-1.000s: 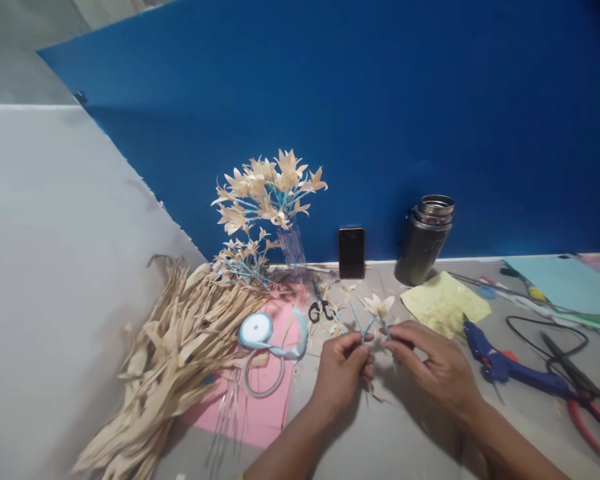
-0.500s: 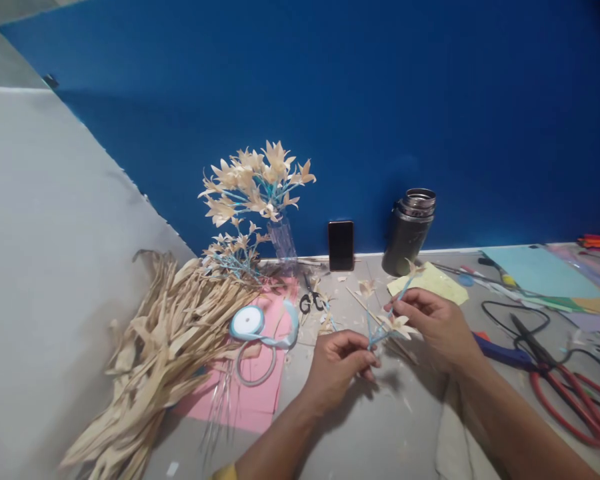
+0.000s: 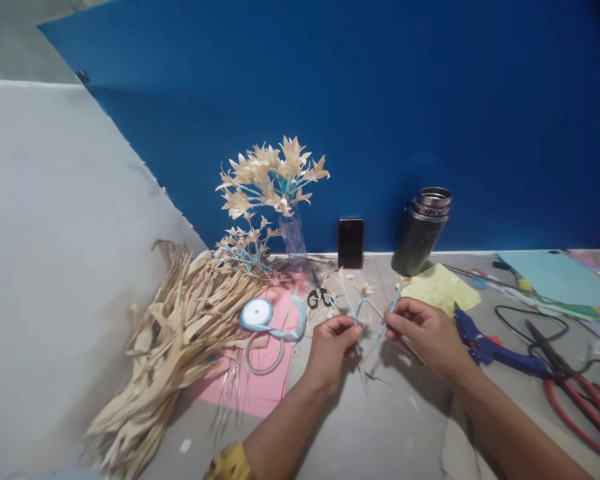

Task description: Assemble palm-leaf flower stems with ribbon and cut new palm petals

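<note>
My left hand [image 3: 334, 347] is closed, pinching a small branch of dried-husk flowers [image 3: 365, 291] by its blue-wrapped stem. Between the fingers of my right hand [image 3: 427, 333] is a single husk flower [image 3: 396, 303] on a blue-wrapped stem, its lower end slanting down toward the left hand. The two stems are apart, a short gap between them. Behind the left hand lie black-handled scissors [image 3: 319, 297] and some small flower pieces. A roll of light blue ribbon [image 3: 257, 313] sits left of that hand on pink paper [image 3: 265, 393].
Dried corn husks [image 3: 180, 347] pile at the left. A clear vase [image 3: 293, 240] of finished husk flowers [image 3: 273, 175], a phone [image 3: 351, 243] and a dark flask [image 3: 421, 233] stand by the blue wall. Blue-handled pliers [image 3: 495, 350] and red-handled scissors [image 3: 575, 393] lie right.
My hands have moved apart from the shared flower cluster. The right hand now holds its flower stem lower and separately, while the left holds its branch more upright. The view has shifted slightly.
</note>
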Demonstrator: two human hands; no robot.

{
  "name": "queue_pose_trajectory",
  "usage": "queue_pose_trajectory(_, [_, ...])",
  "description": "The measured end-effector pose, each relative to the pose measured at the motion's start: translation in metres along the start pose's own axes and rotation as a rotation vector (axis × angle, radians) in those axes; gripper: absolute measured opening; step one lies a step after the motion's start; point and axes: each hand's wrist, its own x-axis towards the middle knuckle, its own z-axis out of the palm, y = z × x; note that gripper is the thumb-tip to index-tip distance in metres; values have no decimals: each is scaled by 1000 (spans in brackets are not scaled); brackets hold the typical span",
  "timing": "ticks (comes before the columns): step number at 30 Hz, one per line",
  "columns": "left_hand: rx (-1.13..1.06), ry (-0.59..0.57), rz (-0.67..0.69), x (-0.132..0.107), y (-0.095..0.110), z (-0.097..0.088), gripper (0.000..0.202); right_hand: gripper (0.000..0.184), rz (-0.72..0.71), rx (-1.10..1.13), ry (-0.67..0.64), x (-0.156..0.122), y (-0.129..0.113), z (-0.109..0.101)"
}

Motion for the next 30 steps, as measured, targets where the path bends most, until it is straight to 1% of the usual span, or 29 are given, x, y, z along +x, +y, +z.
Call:
queue_pose_trajectory(3, [-41,-16,-26,-2,-2,2,32,26,-25,-27,-2,-3,1,10])
queue_pose_trajectory(6, [-62,5,-37,-3,-7,3,32,24,-65,-68,22,-7,1,20])
queue_pose_trajectory(10, [-68,12,-4,-3,-11,3,28,24,-85,-138,34,-10,2,28])
queue_pose_trajectory(12, [-45,-4,20,-3,-11,3,23,24,-106,-177,29,-10,3,29])
queue_pose_trajectory(14, [29,-8,45,-3,-10,2,18,24,-130,-207,17,-10,4,28])
queue_pose_trajectory(17, [167,14,93,-4,-8,0,11,24,-136,-216,-14,-9,6,27])
queue_pose_trajectory(19, [210,21,122,-4,-7,0,10,25,-132,-208,-21,-8,7,27])
queue_pose_trajectory(21, [223,-1,146,-4,-6,-1,9,24,-130,-200,-15,-8,8,28])
queue_pose_trajectory(25, [227,-66,166,-4,-5,-2,14,24,-135,-195,17,-7,12,28])
queue_pose_trajectory(30, [202,-67,146,-3,-4,-1,14,25,-99,-182,-13,-6,11,29])
